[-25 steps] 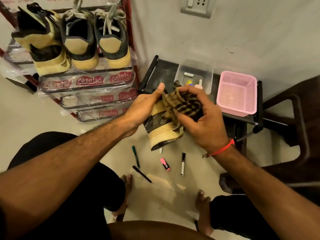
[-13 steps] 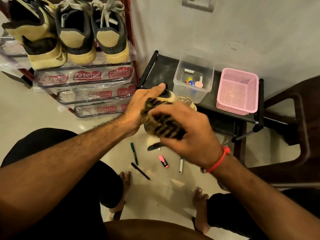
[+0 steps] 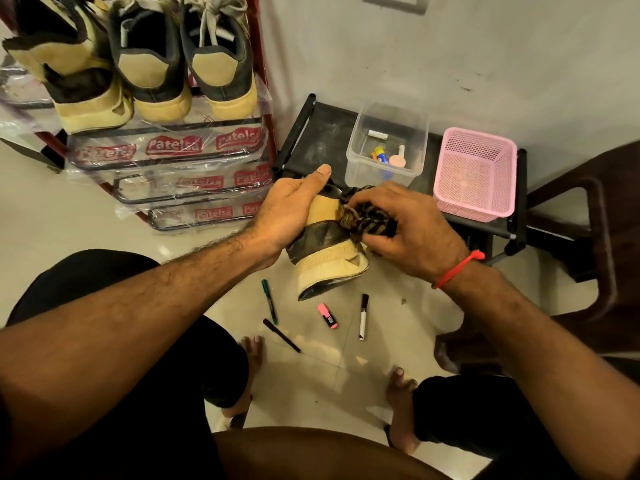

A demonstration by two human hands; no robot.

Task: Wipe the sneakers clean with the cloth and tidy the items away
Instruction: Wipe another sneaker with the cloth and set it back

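Note:
My left hand grips a tan and black sneaker by its heel, sole toward me, above the floor. My right hand holds a bunched striped brown cloth against the sneaker's right side. The front of the shoe is hidden behind both hands. Three more sneakers of the same kind stand heel-out on the top shelf of the shoe rack at the upper left.
A clear plastic box with small items and a pink mesh basket stand on a low black stand. Several pens and markers lie on the tiled floor by my feet. A dark chair is at the right.
My right hand with the cloth slid from the sneaker's heel toward me back to its right side. The shoe's tan heel and sole show again.

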